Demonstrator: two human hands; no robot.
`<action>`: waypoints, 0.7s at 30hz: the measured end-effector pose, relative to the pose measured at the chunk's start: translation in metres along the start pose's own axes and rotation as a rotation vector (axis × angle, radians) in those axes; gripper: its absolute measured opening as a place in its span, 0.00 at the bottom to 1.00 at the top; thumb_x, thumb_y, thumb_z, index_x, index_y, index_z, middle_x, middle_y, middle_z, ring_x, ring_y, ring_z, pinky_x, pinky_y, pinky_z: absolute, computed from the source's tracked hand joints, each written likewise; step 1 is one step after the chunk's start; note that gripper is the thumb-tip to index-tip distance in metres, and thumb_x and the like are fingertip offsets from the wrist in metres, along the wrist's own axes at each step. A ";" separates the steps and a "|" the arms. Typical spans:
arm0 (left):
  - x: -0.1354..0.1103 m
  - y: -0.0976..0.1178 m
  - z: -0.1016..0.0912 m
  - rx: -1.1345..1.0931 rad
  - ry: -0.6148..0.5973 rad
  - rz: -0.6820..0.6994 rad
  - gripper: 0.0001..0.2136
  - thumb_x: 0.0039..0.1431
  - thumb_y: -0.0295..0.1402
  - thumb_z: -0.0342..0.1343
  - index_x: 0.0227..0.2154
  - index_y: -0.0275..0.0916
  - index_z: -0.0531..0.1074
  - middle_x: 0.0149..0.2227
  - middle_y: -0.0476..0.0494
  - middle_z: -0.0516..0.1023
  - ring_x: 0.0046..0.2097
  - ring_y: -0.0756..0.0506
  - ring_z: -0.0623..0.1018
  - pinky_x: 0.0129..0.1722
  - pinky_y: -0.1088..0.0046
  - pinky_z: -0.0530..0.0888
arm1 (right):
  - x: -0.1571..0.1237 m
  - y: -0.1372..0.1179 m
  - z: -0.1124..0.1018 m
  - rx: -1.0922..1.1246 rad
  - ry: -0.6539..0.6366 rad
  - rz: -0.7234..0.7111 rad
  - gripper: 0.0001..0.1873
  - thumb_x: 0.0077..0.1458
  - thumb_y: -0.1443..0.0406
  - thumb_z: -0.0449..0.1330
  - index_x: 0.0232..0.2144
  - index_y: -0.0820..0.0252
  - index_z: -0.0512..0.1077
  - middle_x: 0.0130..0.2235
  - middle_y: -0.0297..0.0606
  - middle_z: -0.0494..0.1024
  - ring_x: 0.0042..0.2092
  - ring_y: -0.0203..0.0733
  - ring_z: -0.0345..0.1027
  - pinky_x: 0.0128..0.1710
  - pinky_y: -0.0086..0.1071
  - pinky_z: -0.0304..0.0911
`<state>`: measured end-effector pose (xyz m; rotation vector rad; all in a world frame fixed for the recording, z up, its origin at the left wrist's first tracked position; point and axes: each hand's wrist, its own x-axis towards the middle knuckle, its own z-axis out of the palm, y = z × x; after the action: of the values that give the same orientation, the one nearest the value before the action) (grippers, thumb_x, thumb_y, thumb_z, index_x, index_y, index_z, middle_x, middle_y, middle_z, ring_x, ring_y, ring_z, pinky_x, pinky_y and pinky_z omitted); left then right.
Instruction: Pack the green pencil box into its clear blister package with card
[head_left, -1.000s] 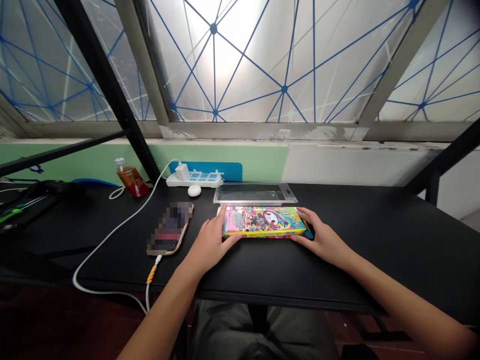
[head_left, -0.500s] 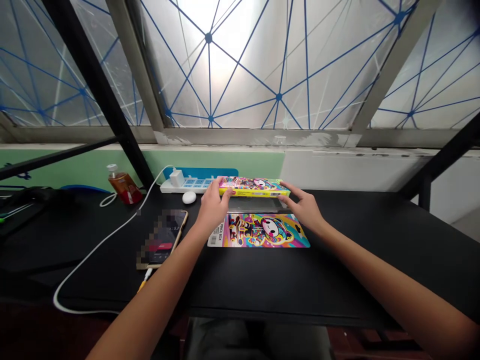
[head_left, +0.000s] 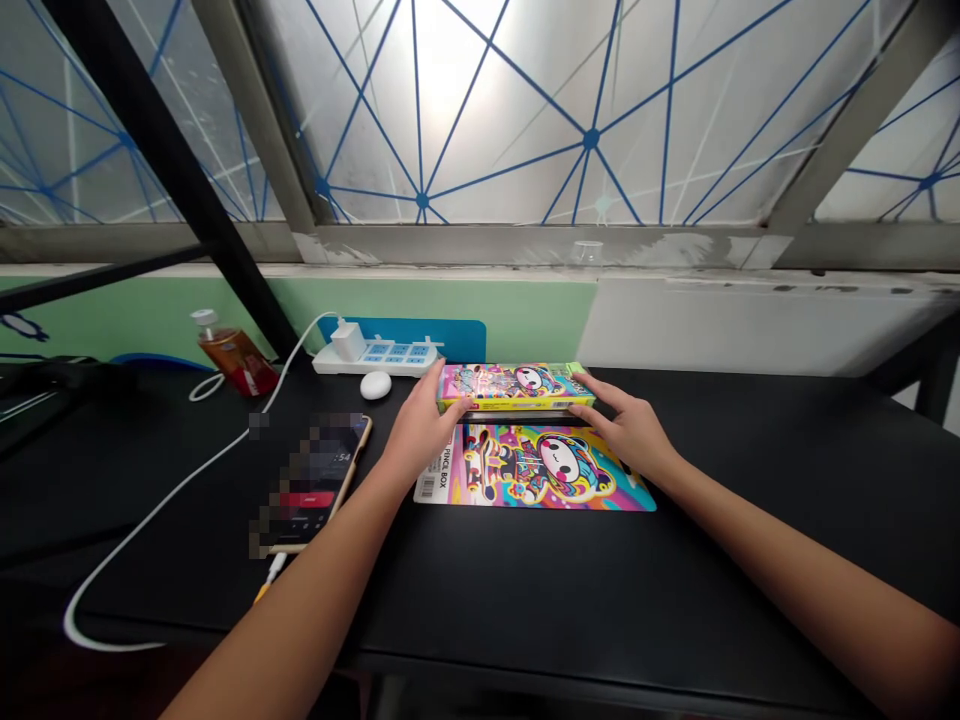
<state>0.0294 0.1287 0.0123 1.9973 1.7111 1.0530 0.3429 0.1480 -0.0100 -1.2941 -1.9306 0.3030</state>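
Observation:
A long, colourful printed box [head_left: 517,385] with a cartoon figure on top and a yellow side lies level between my two hands. My left hand [head_left: 424,420] grips its left end, thumb on the near side. At the right end, my right hand [head_left: 626,420] holds it between thumb and fingers. Just in front, a flat printed card [head_left: 540,468] marked "PENCIL BOX" rests on the desk, with the same cartoon figure. A thin strip of something clear or grey shows beneath the box, mostly hidden by it.
On the left are a phone [head_left: 319,485] with a cable, a white rounded case [head_left: 376,385], a power strip [head_left: 375,357] with a plugged-in charger, and a bottle [head_left: 236,360] of reddish-brown liquid. Black desk [head_left: 525,580] surface extends to the window wall.
Both hands have lowered the box towards the desk, and it now covers most of the clear or grey thing beneath it. The camera view has shifted closer.

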 end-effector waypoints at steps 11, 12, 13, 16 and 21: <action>-0.001 0.000 0.002 0.017 -0.008 -0.046 0.37 0.61 0.45 0.57 0.69 0.41 0.51 0.64 0.29 0.65 0.66 0.31 0.63 0.61 0.49 0.65 | -0.003 0.000 0.001 -0.105 -0.109 -0.029 0.29 0.67 0.53 0.48 0.67 0.49 0.58 0.67 0.40 0.64 0.66 0.53 0.59 0.63 0.51 0.58; -0.002 0.000 0.002 0.020 -0.012 -0.041 0.36 0.61 0.45 0.57 0.68 0.41 0.52 0.65 0.29 0.64 0.66 0.31 0.63 0.61 0.50 0.65 | -0.003 0.000 0.001 -0.106 -0.110 -0.027 0.29 0.67 0.52 0.48 0.67 0.49 0.58 0.67 0.40 0.64 0.66 0.53 0.58 0.63 0.51 0.58; -0.002 0.001 0.003 0.016 -0.012 -0.039 0.35 0.61 0.44 0.56 0.68 0.41 0.53 0.65 0.30 0.63 0.66 0.32 0.63 0.62 0.50 0.64 | -0.004 -0.001 0.001 -0.107 -0.113 -0.027 0.30 0.66 0.52 0.49 0.68 0.50 0.57 0.67 0.41 0.63 0.66 0.53 0.58 0.63 0.51 0.58; -0.001 0.001 0.005 -0.030 0.027 -0.044 0.32 0.63 0.41 0.55 0.67 0.41 0.55 0.66 0.32 0.63 0.66 0.33 0.64 0.62 0.51 0.64 | -0.007 -0.003 0.002 -0.117 -0.128 -0.036 0.31 0.66 0.51 0.49 0.68 0.50 0.56 0.67 0.43 0.63 0.67 0.54 0.56 0.63 0.53 0.57; 0.001 0.000 0.005 -0.091 0.059 -0.030 0.28 0.64 0.40 0.52 0.65 0.39 0.57 0.66 0.34 0.64 0.65 0.36 0.66 0.62 0.55 0.66 | -0.012 -0.006 0.006 -0.278 -0.203 -0.065 0.31 0.65 0.48 0.49 0.65 0.52 0.62 0.69 0.46 0.59 0.70 0.60 0.47 0.62 0.61 0.52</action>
<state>0.0325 0.1312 0.0092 1.8970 1.6848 1.1696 0.3364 0.1358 -0.0160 -1.4187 -2.2437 0.1392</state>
